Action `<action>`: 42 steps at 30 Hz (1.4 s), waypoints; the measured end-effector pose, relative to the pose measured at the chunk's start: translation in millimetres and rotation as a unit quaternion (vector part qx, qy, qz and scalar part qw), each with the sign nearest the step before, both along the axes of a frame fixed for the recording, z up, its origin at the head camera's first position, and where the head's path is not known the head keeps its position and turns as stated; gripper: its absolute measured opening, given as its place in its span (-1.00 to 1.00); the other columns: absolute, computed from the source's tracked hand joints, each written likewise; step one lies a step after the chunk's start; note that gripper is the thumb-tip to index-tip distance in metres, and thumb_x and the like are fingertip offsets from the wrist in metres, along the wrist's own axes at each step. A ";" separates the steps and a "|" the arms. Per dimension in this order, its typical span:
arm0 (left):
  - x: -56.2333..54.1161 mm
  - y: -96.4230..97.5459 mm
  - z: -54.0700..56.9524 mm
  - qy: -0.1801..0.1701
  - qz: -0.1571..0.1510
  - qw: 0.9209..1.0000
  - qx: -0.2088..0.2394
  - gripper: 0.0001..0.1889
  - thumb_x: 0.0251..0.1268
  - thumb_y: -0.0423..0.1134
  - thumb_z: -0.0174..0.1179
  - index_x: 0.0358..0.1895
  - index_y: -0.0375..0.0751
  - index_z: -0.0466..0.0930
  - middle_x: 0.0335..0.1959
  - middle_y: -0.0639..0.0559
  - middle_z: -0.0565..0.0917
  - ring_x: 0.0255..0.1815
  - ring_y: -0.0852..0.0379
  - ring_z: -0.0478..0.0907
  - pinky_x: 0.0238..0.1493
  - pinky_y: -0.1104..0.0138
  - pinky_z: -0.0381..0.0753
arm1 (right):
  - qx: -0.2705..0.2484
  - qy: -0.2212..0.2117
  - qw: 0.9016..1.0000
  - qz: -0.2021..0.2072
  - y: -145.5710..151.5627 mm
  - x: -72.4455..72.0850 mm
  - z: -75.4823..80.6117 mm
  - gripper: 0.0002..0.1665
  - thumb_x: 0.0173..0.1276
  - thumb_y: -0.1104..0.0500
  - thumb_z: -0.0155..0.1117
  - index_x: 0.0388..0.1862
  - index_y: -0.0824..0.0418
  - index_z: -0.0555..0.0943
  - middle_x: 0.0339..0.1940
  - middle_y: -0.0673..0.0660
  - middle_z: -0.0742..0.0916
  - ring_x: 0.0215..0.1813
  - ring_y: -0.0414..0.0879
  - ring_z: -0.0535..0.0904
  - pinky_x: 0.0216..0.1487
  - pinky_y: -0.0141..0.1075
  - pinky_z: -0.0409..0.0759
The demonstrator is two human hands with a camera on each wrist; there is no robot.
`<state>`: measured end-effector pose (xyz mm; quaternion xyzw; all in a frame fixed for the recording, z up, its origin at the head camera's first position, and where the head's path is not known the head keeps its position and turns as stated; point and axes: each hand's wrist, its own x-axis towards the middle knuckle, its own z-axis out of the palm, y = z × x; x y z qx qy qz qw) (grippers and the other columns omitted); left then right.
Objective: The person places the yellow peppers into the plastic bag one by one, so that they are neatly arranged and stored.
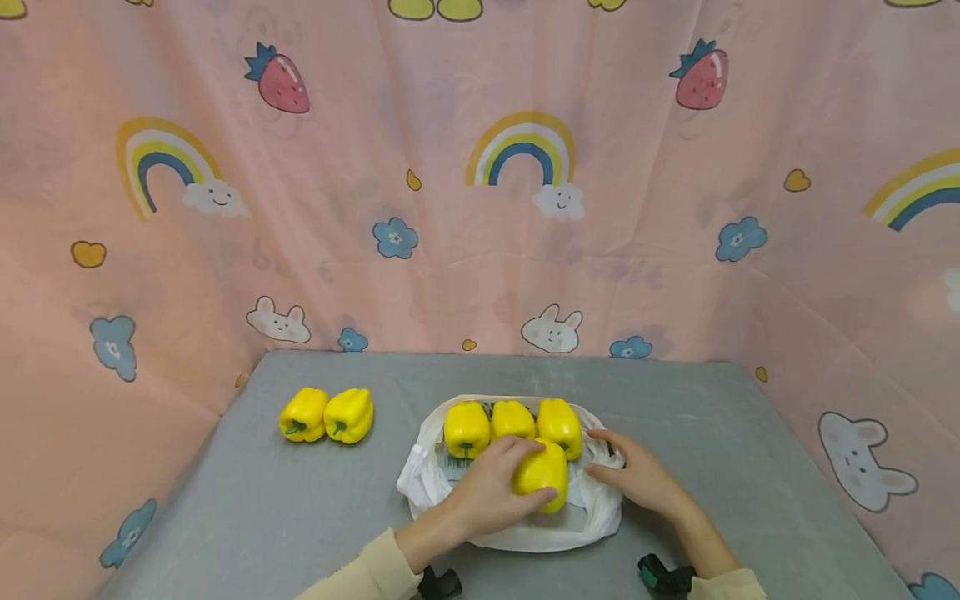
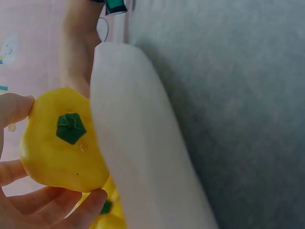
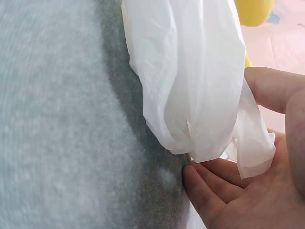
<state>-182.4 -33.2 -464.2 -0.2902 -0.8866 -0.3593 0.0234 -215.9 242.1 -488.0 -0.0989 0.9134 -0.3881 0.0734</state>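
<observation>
My left hand (image 1: pixel 491 483) grips a yellow bell pepper (image 1: pixel 542 477), its thumb and fingers spread around the sides. This pepper is over the front part of an opened white plastic bag (image 1: pixel 517 543); the left wrist view shows its green stem (image 2: pixel 71 128) facing the camera. Three more yellow peppers (image 1: pixel 467 429) sit in a row at the back of the bag. At the bag's right side, my right hand (image 1: pixel 637 473) holds the gathered plastic between thumb and fingers. In the right wrist view, the bag's film (image 3: pixel 190 86) partly hides that thumb's tip.
Two yellow peppers (image 1: pixel 349 415) lie side by side on the grey table (image 1: pixel 300 517), left of the bag. A pink patterned curtain (image 1: pixel 450 292) hangs behind the table and along both sides. Dark devices (image 1: pixel 666 577) are strapped to the wrists.
</observation>
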 end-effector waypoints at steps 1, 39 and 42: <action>0.0 1.4 -1.2 -0.005 0.000 1.000 0.000 -0.40 0.35 0.19 0.28 0.34 -0.02 0.52 0.21 0.06 0.55 0.15 0.18 0.51 0.16 0.24 0.55 | -0.001 0.001 1.000 0.001 0.3 -0.1 -0.1 -0.22 0.40 -0.10 0.36 0.46 0.25 0.43 0.45 0.40 0.45 0.47 0.42 0.28 0.34 0.39 0.27; 1.6 27.1 -18.9 -0.130 0.003 0.991 0.012 -0.33 0.35 0.30 0.21 0.37 -0.02 0.48 0.23 0.06 0.54 0.10 0.24 0.49 0.09 0.21 0.56 | -0.010 -0.015 1.000 0.001 1.3 0.7 0.9 -0.22 0.43 -0.13 0.33 0.48 0.23 0.41 0.48 0.39 0.42 0.49 0.42 0.26 0.35 0.40 0.24; 1.7 25.0 -17.8 -0.133 -0.005 0.991 0.007 -0.32 0.35 0.31 0.21 0.39 0.00 0.46 0.20 0.08 0.53 0.03 0.27 0.49 0.05 0.24 0.56 | -0.012 -0.015 1.000 0.003 1.7 0.3 0.4 -0.21 0.43 -0.13 0.32 0.49 0.23 0.40 0.48 0.39 0.42 0.49 0.41 0.25 0.35 0.40 0.24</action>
